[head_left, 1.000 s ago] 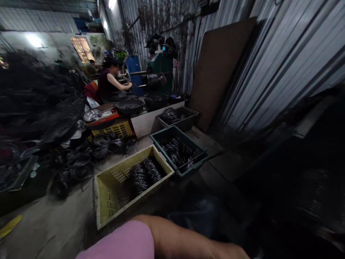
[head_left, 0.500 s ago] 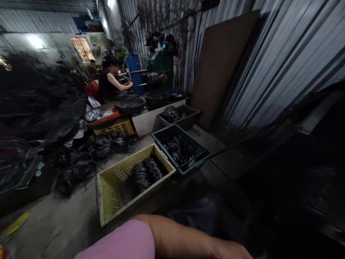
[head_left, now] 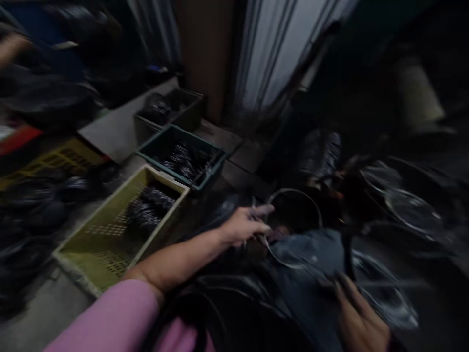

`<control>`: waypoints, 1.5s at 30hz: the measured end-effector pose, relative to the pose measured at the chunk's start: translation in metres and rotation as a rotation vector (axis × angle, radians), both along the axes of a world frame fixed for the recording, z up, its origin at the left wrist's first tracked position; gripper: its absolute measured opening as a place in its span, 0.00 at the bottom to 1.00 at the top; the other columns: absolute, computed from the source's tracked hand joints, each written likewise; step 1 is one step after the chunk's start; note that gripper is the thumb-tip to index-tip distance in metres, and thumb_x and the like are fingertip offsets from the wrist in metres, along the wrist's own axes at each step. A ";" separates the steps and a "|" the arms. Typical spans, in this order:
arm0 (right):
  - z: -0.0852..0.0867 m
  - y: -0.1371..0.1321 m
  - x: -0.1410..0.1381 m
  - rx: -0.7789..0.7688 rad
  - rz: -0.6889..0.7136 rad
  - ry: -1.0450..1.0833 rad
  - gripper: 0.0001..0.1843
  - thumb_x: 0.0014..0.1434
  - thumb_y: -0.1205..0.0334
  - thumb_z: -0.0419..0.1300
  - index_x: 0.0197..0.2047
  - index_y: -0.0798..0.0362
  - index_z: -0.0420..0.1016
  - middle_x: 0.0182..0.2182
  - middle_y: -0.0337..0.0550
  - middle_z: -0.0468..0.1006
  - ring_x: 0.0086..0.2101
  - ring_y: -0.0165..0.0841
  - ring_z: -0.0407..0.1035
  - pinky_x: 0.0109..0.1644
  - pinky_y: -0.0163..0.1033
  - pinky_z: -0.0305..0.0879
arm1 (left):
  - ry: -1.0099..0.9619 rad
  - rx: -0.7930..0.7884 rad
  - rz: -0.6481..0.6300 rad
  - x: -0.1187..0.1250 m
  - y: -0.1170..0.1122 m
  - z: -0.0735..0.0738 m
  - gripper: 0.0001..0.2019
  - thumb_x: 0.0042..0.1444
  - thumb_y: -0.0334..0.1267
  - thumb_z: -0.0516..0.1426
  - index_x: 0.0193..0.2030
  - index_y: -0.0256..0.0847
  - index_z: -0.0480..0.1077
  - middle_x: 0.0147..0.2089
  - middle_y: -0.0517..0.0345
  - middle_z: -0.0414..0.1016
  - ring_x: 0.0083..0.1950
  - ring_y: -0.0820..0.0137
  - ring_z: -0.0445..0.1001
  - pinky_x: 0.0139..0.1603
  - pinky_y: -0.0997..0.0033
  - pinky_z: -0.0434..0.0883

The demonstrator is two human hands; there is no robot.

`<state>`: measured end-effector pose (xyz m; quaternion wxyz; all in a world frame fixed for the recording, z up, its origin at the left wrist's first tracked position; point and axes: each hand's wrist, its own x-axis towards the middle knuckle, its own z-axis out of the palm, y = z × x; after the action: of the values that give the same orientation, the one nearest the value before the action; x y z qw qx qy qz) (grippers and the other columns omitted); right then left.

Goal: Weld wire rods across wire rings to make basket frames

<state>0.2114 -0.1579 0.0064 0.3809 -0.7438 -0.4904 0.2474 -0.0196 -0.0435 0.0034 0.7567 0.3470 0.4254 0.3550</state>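
Note:
My left hand [head_left: 249, 225] reaches out from a pink sleeve [head_left: 110, 318]. Its thumb and fingers close on the near edge of a thin wire ring [head_left: 319, 210]. Lower right, my right hand [head_left: 361, 318] has its fingers drawn together, and a thin blurred streak runs beside them; what they hold is not clear. Dark grey cloth [head_left: 311, 249] lies under the ring, between both hands. Just past my right hand is a shiny wire coil [head_left: 384, 293], smeared by motion.
A yellow crate [head_left: 98, 220] with black wire coils stands at left. Beyond it are a green crate [head_left: 198, 183] and a grey bin [head_left: 146, 128]. More wire coils [head_left: 412, 210] lie at right. A co-worker's arm [head_left: 12, 49] shows top left.
The view has swung right and down. My left hand, mostly cut off at the bottom before, now shows with a wire ring, and my right hand has come into view.

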 end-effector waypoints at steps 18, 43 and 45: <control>0.039 0.050 -0.034 -0.126 0.803 -0.618 0.28 0.56 0.67 0.50 0.61 0.61 0.55 0.50 0.58 0.66 0.38 0.40 0.70 0.39 0.44 0.68 | -0.105 -0.041 -0.121 0.040 0.015 0.025 0.30 0.43 0.28 0.60 0.57 0.34 0.64 0.26 0.60 0.73 0.20 0.77 0.69 0.22 0.78 0.66; 0.059 0.087 -0.015 -0.155 0.707 -0.661 0.26 0.56 0.66 0.49 0.58 0.64 0.60 0.50 0.62 0.68 0.45 0.45 0.69 0.41 0.46 0.69 | -0.192 -0.078 -0.156 0.075 0.061 0.035 0.28 0.40 0.26 0.59 0.53 0.33 0.67 0.22 0.63 0.68 0.21 0.76 0.68 0.24 0.75 0.68; 0.062 0.091 -0.014 -0.146 0.699 -0.680 0.26 0.56 0.67 0.49 0.57 0.63 0.60 0.50 0.61 0.68 0.46 0.46 0.68 0.41 0.46 0.69 | -0.198 -0.064 -0.160 0.076 0.064 0.037 0.28 0.41 0.26 0.58 0.53 0.33 0.66 0.21 0.64 0.67 0.20 0.76 0.67 0.22 0.75 0.67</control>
<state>0.1975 -0.0670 0.0681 0.0402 -0.5980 -0.7886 0.1372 0.0564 0.0208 0.0406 0.8317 0.3186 0.3308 0.3120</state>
